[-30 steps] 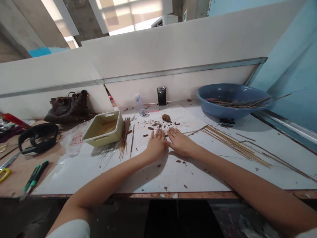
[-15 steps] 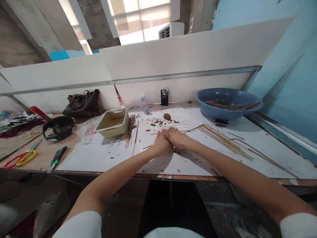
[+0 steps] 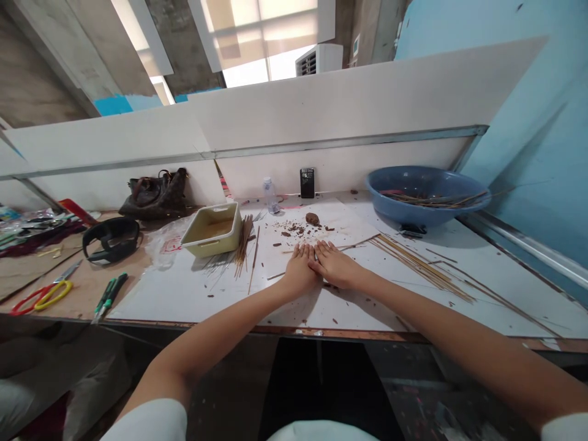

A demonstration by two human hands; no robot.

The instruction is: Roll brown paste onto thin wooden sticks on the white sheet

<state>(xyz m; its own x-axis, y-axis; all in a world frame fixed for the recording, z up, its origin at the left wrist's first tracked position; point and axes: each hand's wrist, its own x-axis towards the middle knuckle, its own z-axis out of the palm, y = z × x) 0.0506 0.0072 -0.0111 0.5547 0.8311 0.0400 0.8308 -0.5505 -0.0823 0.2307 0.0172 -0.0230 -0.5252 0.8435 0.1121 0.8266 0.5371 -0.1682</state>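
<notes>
My left hand (image 3: 302,267) lies flat with fingers stretched forward over a thin stick on the white board (image 3: 184,300). Beside it, my right hand (image 3: 337,264) is also flat, its thumb touching the left hand. One end of the thin stick (image 3: 361,243) shows to the right of my fingers; the part beneath my palms is hidden. Just beyond my fingertips are scattered brown crumbs (image 3: 294,229) and a brown clay-like lump (image 3: 312,218). Several tan sticks (image 3: 420,267) lie to the right of my right hand.
A yellow-green tub (image 3: 214,245) stands left, with a bundle of thin sticks (image 3: 243,248) against it. Far right is a blue basin (image 3: 425,211) holding sticks. A bottle (image 3: 270,196) and phone (image 3: 307,182) stand behind. Scissors (image 3: 50,294), cutters (image 3: 109,297) and a bag (image 3: 156,196) are left.
My right hand has slid off the left hand, where its fingers overlapped, and now lies beside it. The view has shifted slightly; the other things stay put.
</notes>
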